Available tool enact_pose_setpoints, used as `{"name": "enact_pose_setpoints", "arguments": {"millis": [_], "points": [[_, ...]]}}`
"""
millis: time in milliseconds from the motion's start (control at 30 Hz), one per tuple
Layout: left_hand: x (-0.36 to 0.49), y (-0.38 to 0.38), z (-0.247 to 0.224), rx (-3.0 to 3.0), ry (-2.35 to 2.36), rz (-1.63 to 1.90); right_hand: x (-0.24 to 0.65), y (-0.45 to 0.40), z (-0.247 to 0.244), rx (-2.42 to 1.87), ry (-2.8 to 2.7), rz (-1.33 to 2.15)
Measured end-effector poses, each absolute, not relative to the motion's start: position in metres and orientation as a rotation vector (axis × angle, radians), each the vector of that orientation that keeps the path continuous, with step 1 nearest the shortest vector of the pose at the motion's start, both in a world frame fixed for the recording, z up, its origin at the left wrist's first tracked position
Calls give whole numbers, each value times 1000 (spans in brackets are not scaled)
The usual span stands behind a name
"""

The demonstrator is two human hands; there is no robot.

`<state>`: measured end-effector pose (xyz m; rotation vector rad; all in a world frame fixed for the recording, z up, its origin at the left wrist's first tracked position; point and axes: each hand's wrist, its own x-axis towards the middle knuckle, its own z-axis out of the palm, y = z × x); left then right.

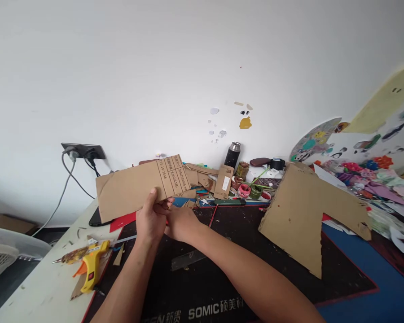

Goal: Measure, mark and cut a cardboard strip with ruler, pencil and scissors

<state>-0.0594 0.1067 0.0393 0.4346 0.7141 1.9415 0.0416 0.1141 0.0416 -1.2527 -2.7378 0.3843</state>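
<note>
Cardboard (129,190) at eleven o'clock, pinched in left hand (151,220): likely positioning, next wanting steadiness; right hand (183,222), can't tell its grip.

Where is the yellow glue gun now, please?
In the head view, the glue gun lies at lower left, on the white tabletop at the edge of the black mat, left of the left forearm.

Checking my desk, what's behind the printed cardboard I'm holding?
A red sheet and flat black object peek out below the printed cardboard, cardboard scraps beyond its right end; whatever it covers is hidden.
</note>
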Motion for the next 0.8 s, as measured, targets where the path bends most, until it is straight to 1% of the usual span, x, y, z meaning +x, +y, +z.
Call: {"name": "enact_pose_setpoints", "arguments": {"millis": [267, 467, 633, 800], "points": [[-55, 102, 50, 452, 653, 1949, 38, 123, 32, -1403, -2739, 445], [-53, 104, 46, 454, 645, 1961, 29, 125, 30, -1403, -2711, 581], [-61, 109, 40, 442, 647, 1928, 45, 120, 28, -1350, -2462, 776], [-76, 114, 40, 401, 645, 1950, 71, 117, 15, -1280, -2075, 1149]]}}
